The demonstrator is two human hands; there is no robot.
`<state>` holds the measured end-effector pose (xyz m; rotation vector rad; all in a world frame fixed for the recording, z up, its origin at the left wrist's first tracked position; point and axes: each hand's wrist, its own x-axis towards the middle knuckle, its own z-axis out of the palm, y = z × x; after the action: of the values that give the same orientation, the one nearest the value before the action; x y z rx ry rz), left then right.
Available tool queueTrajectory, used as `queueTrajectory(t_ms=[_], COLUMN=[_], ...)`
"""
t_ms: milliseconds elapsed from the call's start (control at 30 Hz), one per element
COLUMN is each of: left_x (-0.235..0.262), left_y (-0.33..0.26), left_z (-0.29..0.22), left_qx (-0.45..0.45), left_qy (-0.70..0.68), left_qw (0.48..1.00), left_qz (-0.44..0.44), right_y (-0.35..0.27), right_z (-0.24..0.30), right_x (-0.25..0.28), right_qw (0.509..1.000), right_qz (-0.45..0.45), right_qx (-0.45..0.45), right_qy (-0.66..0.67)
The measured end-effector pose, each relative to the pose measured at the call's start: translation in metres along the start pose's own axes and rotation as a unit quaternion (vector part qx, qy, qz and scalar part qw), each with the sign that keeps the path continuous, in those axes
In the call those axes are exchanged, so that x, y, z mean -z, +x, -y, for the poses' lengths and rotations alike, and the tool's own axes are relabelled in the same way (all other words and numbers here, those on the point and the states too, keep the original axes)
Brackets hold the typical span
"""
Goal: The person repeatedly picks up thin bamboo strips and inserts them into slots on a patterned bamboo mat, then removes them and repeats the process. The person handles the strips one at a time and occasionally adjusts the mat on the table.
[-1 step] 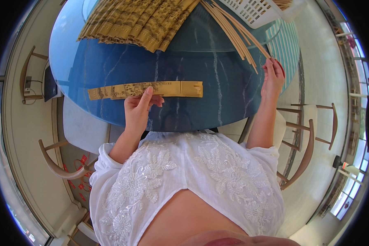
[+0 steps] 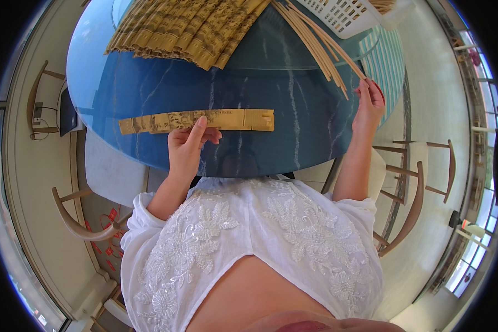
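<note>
Flat gold sleeve (image 2: 232, 119) (interior not visible): over the blue table (image 2: 265, 152)'s near side, gripped by the left hand (image 2: 188, 145). The right hand (image 2: 369, 105) pinches a wooden stick (image 2: 348, 62)'s end. Loose sticks (image 2: 314, 48) lie alongside. White perforated basket (image 2: 340, 16), beyond, contains more sticks (image 2: 380, 5). Sleeve pile (image 2: 185, 33): far left.

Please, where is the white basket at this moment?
In the head view, the white basket is at the upper right, cut off by the top edge, beside the wooden sticks and beyond the right hand.
</note>
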<state>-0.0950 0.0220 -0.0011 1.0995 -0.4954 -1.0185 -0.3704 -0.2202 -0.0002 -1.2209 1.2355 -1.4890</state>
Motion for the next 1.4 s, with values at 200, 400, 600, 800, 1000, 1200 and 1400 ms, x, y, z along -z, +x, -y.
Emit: queueTrajectory(t_ms=[200,400,600,800,1000,1200,1400], left_x=[-0.001,0.000,0.002,0.003,0.007,0.009,0.008], left_y=[0.000,0.000,-0.002,-0.003,-0.004,-0.005,-0.006], left_z=[0.000,-0.003,-0.001,-0.004,-0.004,-0.004,-0.005], left_qx=[-0.002,0.000,-0.004,-0.014,-0.013,-0.006,-0.002], left_qy=[-0.023,-0.033,-0.034,-0.048,-0.072,-0.087,-0.076], left_qw=[1.000,0.999,0.999,0.999,0.997,0.996,0.997], left_qz=[-0.007,-0.010,-0.019,-0.019,-0.009,0.005,0.011], right_y=[-0.004,-0.012,-0.040,-0.052,-0.054,-0.075,-0.117], right_z=[0.007,0.033,0.068,0.057,0.054,0.046,0.033], right_x=[-0.007,0.001,0.024,0.042,0.032,0.009,-0.028], right_qw=[0.970,0.969,0.944,0.952,0.968,0.963,0.948], right_qz=[0.026,-0.078,-0.071,0.062,0.015,0.105,0.220], right_qx=[0.200,0.220,0.196,0.170,0.153,0.096,-0.016], right_qy=[-0.133,0.086,0.256,0.247,0.199,0.229,0.230])
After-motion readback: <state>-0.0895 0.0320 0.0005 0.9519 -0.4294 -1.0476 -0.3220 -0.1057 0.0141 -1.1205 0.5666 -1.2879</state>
